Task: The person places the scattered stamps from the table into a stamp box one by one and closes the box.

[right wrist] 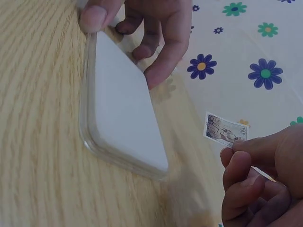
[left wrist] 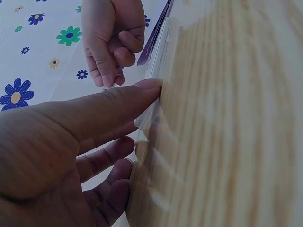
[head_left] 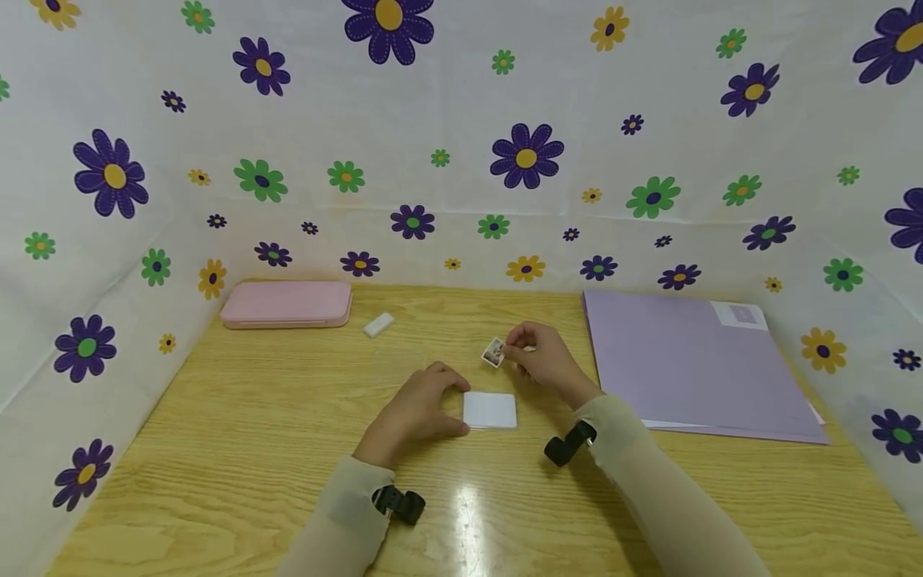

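Around lie pink case (head_left: 286, 304) and purple folder (head_left: 695, 369); right hand (head_left: 546, 361) pinches stamp (head_left: 493, 353), left hand (head_left: 418, 407) grips white box (head_left: 490, 410)

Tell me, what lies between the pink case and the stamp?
In the head view, a small white block lies between the pink case and the stamp, nearer the case; beyond it looks like bare table.
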`<state>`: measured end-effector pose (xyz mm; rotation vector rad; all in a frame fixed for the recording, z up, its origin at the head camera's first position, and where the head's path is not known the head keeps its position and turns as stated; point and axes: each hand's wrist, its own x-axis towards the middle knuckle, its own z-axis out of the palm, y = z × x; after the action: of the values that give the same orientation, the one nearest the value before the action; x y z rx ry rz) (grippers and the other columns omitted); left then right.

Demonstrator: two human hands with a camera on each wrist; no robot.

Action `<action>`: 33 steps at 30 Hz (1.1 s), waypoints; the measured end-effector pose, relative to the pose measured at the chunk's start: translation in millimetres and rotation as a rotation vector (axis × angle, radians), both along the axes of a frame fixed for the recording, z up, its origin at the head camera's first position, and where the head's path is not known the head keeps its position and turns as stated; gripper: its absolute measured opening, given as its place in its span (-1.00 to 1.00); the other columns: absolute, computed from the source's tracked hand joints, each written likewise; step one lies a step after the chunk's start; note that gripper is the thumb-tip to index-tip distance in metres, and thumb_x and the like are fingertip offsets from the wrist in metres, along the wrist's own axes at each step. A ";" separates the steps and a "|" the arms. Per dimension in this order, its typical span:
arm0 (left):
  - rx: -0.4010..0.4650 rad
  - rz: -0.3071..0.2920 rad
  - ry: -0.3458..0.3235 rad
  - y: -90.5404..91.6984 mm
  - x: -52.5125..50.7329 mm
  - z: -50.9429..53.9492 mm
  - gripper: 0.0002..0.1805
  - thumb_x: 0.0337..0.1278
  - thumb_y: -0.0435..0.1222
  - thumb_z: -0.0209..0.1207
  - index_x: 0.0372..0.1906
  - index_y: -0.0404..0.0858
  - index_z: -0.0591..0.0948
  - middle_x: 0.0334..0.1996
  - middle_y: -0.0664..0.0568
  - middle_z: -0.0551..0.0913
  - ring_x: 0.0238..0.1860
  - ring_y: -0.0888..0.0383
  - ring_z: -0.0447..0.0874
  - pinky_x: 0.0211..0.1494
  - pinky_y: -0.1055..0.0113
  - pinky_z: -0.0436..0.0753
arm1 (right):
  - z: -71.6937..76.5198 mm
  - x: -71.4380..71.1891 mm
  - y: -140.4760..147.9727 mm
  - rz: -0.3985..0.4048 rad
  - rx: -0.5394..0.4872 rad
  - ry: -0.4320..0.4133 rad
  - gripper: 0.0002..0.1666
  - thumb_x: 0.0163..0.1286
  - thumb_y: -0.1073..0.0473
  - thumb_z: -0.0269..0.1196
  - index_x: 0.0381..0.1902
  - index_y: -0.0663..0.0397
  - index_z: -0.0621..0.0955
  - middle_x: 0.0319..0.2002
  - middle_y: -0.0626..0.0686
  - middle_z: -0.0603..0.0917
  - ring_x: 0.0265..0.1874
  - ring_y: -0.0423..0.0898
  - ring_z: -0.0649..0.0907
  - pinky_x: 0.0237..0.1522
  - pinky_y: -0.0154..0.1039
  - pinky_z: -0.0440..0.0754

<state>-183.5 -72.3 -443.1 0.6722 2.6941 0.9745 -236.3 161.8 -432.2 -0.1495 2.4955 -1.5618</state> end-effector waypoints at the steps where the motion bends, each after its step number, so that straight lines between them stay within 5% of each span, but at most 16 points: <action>1: 0.001 0.002 -0.001 0.1 0.2 0.6 -0.44 -0.17 -0.19 0.56 0.05 -0.15 0.65 0.10 0.01 0.51 0.14 -0.06 0.46 0.23 0.05 0.43 | 0.9 0.9 -0.3 0.001 -0.004 -0.001 -0.85 0.41 0.25 0.27 -0.16 0.22 0.55 -0.32 0.12 0.60 -0.58 -0.03 0.54 -0.61 -0.32 0.47; 21: 0.015 0.009 -0.015 0.2 1.4 1.6 -0.44 -0.16 -0.21 0.56 0.05 -0.17 0.64 0.08 -0.02 0.51 0.13 -0.08 0.46 0.23 0.03 0.43 | 8.7 16.0 -5.9 0.127 0.001 -0.013 -0.90 0.40 0.25 0.28 -0.15 0.13 0.63 -0.29 0.11 0.64 -0.60 -0.10 0.47 -0.57 -0.30 0.46; 33: 0.023 0.015 -0.027 0.0 0.4 -0.9 -0.42 -0.16 -0.21 0.56 0.07 -0.16 0.63 0.08 0.00 0.51 0.15 -0.07 0.44 0.24 0.03 0.41 | 7.5 21.9 -10.5 0.228 0.049 -0.015 -0.91 0.34 0.20 0.34 -0.30 0.12 0.68 -0.34 0.05 0.64 -0.38 -0.06 0.55 -0.45 -0.25 0.53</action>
<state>-183.1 -72.3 -444.0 0.6392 2.6721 1.0126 -214.4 151.3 -424.7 -0.3984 2.4045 -1.4048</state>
